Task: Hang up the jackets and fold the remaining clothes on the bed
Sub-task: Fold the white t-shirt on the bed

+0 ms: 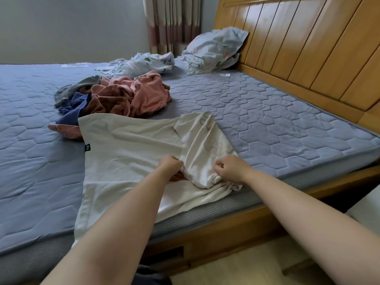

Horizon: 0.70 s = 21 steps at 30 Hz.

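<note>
While left hand [171, 167] and right hand [228, 168], close together, pinch the cream cotton T-shirt [127, 153], uneven pulls could bunch fabric between them.

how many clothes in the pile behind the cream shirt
4 showing: grey garment back left, blue garment in front of it, brown garment mid-pile, pink garment right. A pink piece by the cream shirt may be a fifth; others may be hidden.
</note>
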Each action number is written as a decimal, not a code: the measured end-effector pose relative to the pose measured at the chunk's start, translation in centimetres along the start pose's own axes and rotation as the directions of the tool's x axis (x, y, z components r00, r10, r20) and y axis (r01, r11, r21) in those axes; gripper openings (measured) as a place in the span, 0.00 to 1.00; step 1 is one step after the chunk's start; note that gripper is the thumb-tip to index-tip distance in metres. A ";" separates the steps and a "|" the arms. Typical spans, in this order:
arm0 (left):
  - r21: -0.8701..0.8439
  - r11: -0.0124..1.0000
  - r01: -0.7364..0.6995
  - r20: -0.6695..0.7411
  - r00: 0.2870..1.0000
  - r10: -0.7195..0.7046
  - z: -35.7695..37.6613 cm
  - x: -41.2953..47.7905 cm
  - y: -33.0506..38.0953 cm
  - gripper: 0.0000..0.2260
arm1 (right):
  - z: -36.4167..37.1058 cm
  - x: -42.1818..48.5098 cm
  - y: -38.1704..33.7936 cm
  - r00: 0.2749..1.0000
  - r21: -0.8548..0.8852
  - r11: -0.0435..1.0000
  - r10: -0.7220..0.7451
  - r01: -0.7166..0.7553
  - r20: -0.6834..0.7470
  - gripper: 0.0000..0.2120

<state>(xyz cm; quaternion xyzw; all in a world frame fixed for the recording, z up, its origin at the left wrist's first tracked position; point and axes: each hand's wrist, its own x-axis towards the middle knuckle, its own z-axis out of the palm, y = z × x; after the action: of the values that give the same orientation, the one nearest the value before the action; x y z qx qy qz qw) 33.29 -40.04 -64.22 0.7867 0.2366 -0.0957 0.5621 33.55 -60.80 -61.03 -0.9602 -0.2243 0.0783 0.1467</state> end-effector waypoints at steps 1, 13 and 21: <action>0.004 1.000 -0.004 -0.010 1.000 0.004 0.1 0.2 0.0 0.07 | -0.1 0.2 0.0 1.000 -0.015 1.000 -0.001 0.001 0.023 0.15; 0.207 0.974 -0.090 -0.070 0.992 0.106 -0.6 5.0 1.1 0.11 | -0.7 7.6 0.5 0.994 0.050 0.995 0.090 -0.087 -0.064 0.14; 0.266 0.895 -0.359 -0.367 0.821 0.438 -1.1 10.4 3.1 0.13 | 1.8 15.8 1.1 0.953 0.002 0.959 0.280 -0.282 0.112 0.42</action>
<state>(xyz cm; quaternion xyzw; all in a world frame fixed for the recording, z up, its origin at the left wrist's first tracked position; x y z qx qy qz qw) 43.67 -37.03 -65.56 0.8693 0.1711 0.1733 0.4301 47.58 -54.12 -64.36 -0.9752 -0.0925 0.1534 0.1299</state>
